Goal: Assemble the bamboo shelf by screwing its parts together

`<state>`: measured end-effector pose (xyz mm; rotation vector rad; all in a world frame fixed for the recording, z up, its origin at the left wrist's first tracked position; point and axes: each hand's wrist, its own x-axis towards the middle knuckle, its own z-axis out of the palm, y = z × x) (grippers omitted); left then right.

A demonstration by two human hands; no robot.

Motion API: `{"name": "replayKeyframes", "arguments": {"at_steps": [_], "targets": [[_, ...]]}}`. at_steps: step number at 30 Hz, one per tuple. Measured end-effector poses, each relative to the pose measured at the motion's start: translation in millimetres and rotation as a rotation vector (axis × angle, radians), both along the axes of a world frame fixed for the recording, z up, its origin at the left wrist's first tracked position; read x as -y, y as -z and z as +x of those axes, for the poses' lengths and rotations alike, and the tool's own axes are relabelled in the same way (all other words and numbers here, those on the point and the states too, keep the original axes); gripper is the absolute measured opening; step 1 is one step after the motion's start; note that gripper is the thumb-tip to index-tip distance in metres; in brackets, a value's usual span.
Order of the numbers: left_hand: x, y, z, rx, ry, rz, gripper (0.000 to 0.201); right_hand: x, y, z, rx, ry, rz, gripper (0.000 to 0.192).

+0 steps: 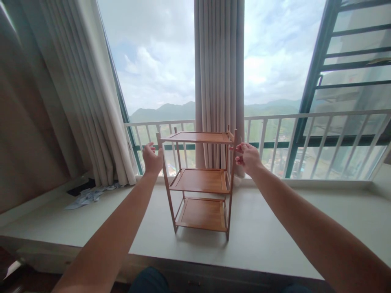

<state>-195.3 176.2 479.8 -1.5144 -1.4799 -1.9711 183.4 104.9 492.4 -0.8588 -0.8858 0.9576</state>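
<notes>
The shelf rack [200,181] is smooth, warm-toned wood, the sill [275,228] matt and pale, the curtains [218,77] ribbed cloth.

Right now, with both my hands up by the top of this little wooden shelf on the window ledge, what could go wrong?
1. The wooden shelf is tall and narrow; a push from the left hand or right hand near its top tier could tip it.
2. It stands fairly near the front edge of the ledge, so it might topple off towards you.
3. Behind it, the curtain could snag its rear posts.
</notes>
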Motion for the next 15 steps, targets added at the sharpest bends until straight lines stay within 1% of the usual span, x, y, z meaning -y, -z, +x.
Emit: {"name": "replayKeyframes", "arguments": {"at_steps": [2,3,4,5,7,9,10,12,13,15], "targets": [[23,9.9,5,-0.004,-0.019,0.042,0.038,5,15.9,8,0.049,0.088,0.023,0.019],[36,18.8,8,0.017,-0.017,0.041,0.035,9,28.6,13,0.083,0.122,0.045,0.018],[50,30.8,10,0.052,-0.011,0.027,0.032,14,44.7,18,0.124,0.153,0.061,0.021],[64,46.0,13,0.087,0.004,-0.001,0.028,21,64.2,24,0.196,0.161,0.079,0.025],[92,85.0,17,0.143,0.038,-0.09,0.024,40,112.0,35,0.37,0.177,0.084,0.035],[117,132.1,16,0.181,0.054,-0.218,0.023,66,167.4,48,0.579,0.133,0.052,0.041],[129,157.0,14,0.187,0.062,-0.288,0.024,80,196.2,55,0.693,0.128,0.053,0.041],[154,205.8,4,0.201,0.062,-0.417,0.026,114,252.9,69,0.931,0.028,0.074,0.037],[167,228.7,-3,0.198,0.051,-0.472,0.026,131,279.7,76,1.008,-0.004,0.049,0.036],[195,269.2,-20,0.186,-0.008,-0.565,0.023,169,327.7,85,1.075,-0.029,-0.028,0.033]]}}
